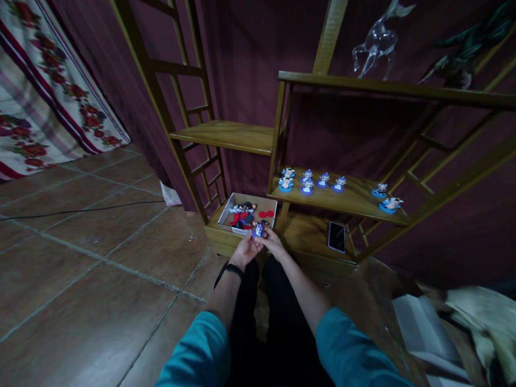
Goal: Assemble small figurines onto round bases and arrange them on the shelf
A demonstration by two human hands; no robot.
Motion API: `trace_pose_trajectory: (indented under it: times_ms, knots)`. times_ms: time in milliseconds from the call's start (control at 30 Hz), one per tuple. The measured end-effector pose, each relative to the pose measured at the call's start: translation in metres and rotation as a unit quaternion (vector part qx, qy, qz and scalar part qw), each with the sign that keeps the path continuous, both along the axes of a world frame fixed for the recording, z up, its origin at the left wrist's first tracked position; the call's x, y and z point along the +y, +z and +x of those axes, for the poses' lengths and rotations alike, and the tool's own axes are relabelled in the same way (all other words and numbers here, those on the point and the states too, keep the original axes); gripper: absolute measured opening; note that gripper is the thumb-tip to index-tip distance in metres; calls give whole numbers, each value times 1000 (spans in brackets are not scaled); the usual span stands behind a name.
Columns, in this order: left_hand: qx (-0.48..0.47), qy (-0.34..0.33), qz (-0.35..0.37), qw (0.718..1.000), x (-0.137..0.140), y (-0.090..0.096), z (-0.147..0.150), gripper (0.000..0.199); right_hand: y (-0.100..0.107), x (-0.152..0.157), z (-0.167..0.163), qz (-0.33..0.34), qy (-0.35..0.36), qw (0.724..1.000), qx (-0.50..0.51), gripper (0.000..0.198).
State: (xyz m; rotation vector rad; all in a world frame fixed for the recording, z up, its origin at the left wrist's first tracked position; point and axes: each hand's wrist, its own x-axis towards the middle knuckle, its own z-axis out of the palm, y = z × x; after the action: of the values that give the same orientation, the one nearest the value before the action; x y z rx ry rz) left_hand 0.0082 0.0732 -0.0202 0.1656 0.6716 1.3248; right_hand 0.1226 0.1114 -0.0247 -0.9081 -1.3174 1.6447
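Note:
Between my two hands is a small purple-and-white figurine (pixel 258 230) on a round purple base. My left hand (pixel 245 250) has its fingers closed on the base from the left. From the right, my right hand (pixel 273 243) pinches the same figurine. Just beyond my hands, an open cardboard box (pixel 264 204) holds red and dark discs and several small figures in a pile. On the shelf up to the right stand several similar purple figurines (pixel 307 186), blue-based figurines (pixel 286 184) to their left, and another blue-based figurine (pixel 390 205) near the right end.
A wooden shelf unit (pixel 226 134) stands in front of me. A phone (pixel 336 237) lies on its lowest board. A clear glass deer (pixel 377 45) is on the upper shelf. White boxes (pixel 427 328) lie on the floor at right; a cable (pixel 80 210) crosses the tiles at left.

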Motion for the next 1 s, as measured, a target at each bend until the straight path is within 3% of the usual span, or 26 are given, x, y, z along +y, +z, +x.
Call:
trace_pose_trajectory:
  times_ms: [233,600,800,1000]
  knots:
    - [-7,6,-1,1000,0,1,2,34,1,-1,1,-7,-10,1000,-3,51]
    - [-15,87,21,996,-1,6,3,17,-1,0,-1,14,-57,998,24,48]
    - [-6,71,55,996,-2,6,4,31,-2,0,-2,18,-23,999,43,48]
    - [-5,49,62,997,-4,6,1,34,-6,2,1,31,-37,999,10,51]
